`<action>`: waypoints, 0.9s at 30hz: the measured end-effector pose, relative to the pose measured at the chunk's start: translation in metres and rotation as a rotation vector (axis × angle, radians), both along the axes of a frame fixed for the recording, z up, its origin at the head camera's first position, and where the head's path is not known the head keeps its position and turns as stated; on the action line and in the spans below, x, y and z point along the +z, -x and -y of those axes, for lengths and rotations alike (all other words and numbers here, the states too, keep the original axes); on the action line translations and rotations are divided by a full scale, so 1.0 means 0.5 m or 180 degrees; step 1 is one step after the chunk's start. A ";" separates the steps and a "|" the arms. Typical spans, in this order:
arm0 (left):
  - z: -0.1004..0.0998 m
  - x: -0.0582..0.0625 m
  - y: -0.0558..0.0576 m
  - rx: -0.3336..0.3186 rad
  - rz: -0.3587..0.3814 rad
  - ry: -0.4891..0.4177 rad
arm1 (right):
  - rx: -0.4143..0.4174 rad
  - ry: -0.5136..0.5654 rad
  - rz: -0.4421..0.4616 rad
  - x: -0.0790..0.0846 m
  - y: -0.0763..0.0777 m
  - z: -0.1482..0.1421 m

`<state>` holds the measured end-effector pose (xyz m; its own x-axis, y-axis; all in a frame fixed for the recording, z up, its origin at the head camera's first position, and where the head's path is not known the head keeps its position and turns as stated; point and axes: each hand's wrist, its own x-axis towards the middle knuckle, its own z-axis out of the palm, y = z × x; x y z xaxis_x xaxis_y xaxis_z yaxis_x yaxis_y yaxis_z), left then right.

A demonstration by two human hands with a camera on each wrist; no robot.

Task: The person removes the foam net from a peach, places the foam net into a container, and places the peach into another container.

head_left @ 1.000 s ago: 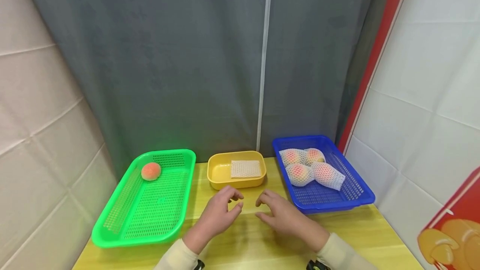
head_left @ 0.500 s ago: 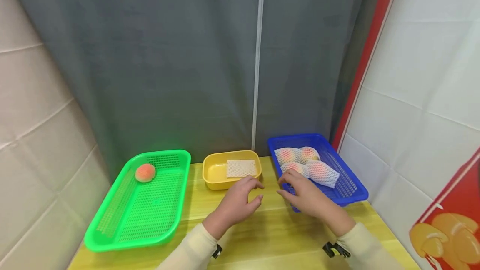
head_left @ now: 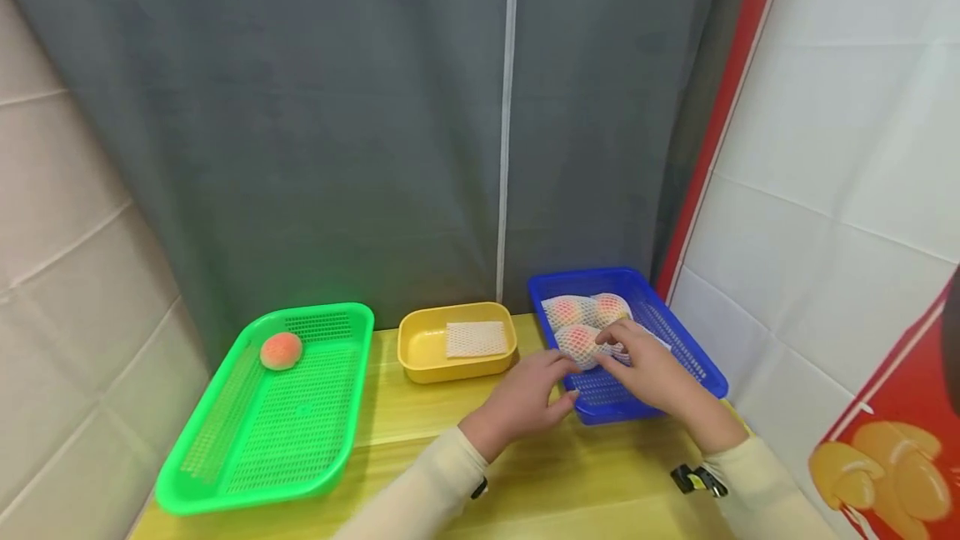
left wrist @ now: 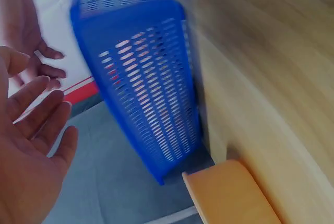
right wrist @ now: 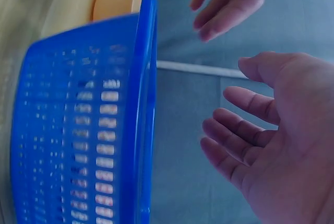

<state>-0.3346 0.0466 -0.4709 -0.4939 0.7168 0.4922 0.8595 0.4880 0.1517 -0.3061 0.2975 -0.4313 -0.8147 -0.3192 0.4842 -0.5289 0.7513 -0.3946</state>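
In the head view, my right hand hovers over the blue basket with fingers loosely bent and nothing in them. My left hand hangs in front of that basket's near-left corner, also holding nothing. Several peaches in white foam netting sit in the blue basket; one is partly hidden behind my right hand. Both wrist views show the basket's slotted wall from the side, with my left palm and right palm up beyond its rim, fingers apart.
A green basket on the left holds one bare peach. Between the baskets stands a yellow box with flat white foam netting in it. A grey curtain hangs behind the wooden table.
Both hands have moved right and away from the body, from the middle of the table to the blue basket. The head view has turned slightly right.
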 end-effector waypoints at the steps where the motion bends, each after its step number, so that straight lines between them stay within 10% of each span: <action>1: -0.011 -0.004 0.003 0.0005 -0.0050 0.0090 | -0.0023 0.0014 0.0016 0.001 0.001 -0.007; 27: -0.133 -0.059 0.049 0.0165 -0.0137 0.0896 | -0.0398 -0.0814 0.0483 0.010 0.150 -0.111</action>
